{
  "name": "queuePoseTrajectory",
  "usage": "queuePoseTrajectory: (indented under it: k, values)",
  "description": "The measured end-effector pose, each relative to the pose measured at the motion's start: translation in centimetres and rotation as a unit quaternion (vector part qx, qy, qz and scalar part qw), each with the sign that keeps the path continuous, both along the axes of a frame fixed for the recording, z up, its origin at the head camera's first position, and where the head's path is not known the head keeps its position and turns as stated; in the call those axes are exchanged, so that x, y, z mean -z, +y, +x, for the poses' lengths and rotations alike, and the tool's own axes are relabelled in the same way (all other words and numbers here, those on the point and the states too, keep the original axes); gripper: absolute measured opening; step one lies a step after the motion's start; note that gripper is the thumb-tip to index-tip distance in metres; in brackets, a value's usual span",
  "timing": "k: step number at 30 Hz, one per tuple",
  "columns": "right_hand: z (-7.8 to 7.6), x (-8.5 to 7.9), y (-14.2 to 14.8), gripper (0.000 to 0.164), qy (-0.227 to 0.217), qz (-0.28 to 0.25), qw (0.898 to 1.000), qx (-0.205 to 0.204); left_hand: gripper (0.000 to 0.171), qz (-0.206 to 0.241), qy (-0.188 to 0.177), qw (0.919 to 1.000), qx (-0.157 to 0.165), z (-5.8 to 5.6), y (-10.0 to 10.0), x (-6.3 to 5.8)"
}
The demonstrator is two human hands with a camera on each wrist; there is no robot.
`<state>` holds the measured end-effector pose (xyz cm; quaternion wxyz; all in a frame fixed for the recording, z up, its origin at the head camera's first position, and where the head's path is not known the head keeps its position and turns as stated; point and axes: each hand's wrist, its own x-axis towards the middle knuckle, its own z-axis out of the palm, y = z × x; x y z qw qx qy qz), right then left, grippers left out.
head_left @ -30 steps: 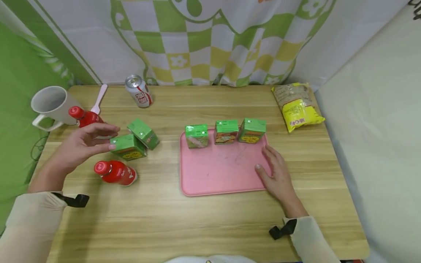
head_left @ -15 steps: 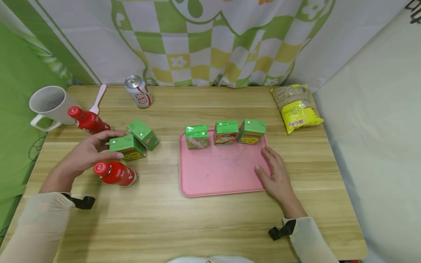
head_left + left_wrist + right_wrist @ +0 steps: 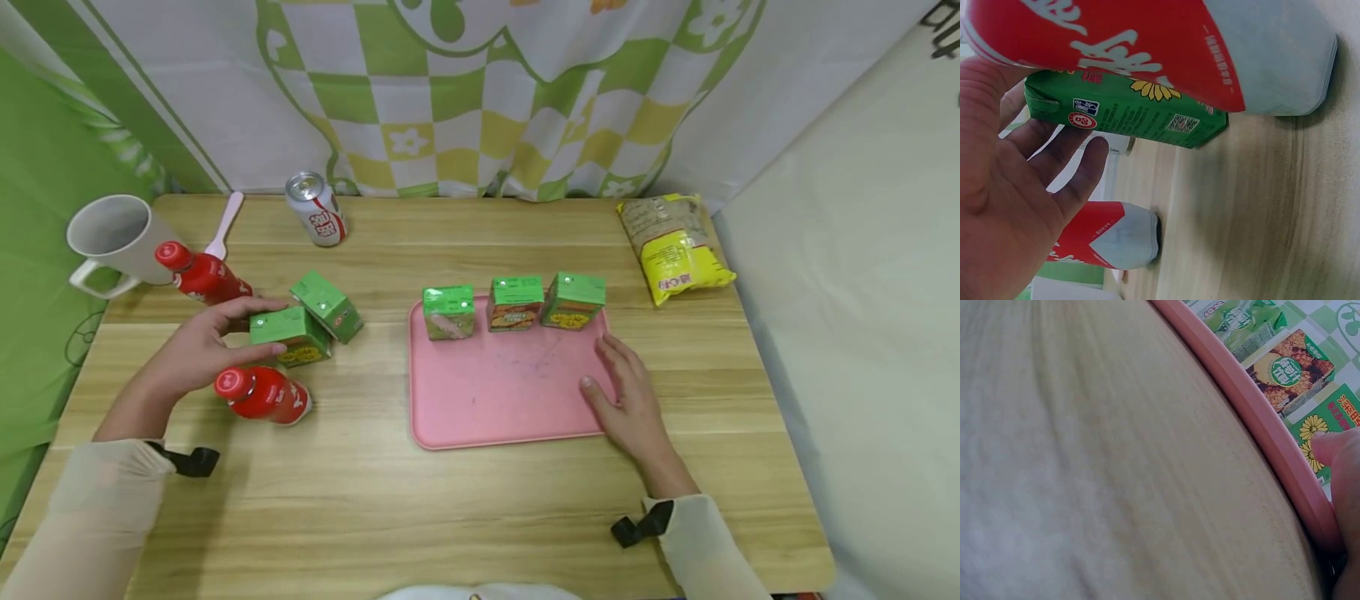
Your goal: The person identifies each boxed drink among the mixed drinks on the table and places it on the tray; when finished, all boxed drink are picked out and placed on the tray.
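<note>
At the left of the head view, my left hand (image 3: 197,343) has its thumb on the near side of a green juice carton (image 3: 292,335) with yellow flowers and its fingers behind it, holding it between them. A second green carton (image 3: 327,307) stands right behind that one. Close to this hand are two red-capped drink bottles, the near bottle (image 3: 264,395) and the far bottle (image 3: 204,277). My right hand (image 3: 633,408) rests at the right edge of a pink tray (image 3: 495,400), fingers loosely extended; its fingertips are partly hidden in the right wrist view.
Three green cartons stand along the tray's back edge: left carton (image 3: 448,313), middle carton (image 3: 515,303), right carton (image 3: 574,300). Behind are a can (image 3: 318,210), a white mug (image 3: 120,237), a pink utensil (image 3: 225,227) and a yellow bag (image 3: 678,250).
My left hand has come down and to the right onto the flowered carton, its thumb closing against the near side. The right hand and tray have stayed put.
</note>
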<state>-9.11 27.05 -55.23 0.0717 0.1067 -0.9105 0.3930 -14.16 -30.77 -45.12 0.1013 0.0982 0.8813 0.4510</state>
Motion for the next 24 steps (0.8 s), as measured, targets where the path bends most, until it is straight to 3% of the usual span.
queuePoseTrajectory:
  k: [6, 14, 19, 24]
  values:
    - [0.1, -0.1, -0.1, 0.062, -0.005, 0.0, 1.0, 0.0, 0.049, -0.025, 0.042, 0.9984, -0.029, 0.1, -0.8, -1.6]
    - [0.1, -0.2, 0.0, 0.063, -0.004, 0.0, 1.0, 0.0, 0.052, 0.034, 0.116, 0.9903, -0.069, 0.8, -0.5, -5.8]
    - [0.1, -0.3, 0.0, 0.062, 0.0, -0.002, 1.0, 0.0, 0.057, 0.068, 0.164, 0.9834, -0.038, 1.5, 1.7, -8.9]
    - [0.1, -0.3, -0.1, 0.062, -0.001, -0.004, 1.0, 0.0, 0.06, 0.063, 0.195, 0.9788, 0.007, 2.2, 4.6, -11.1]
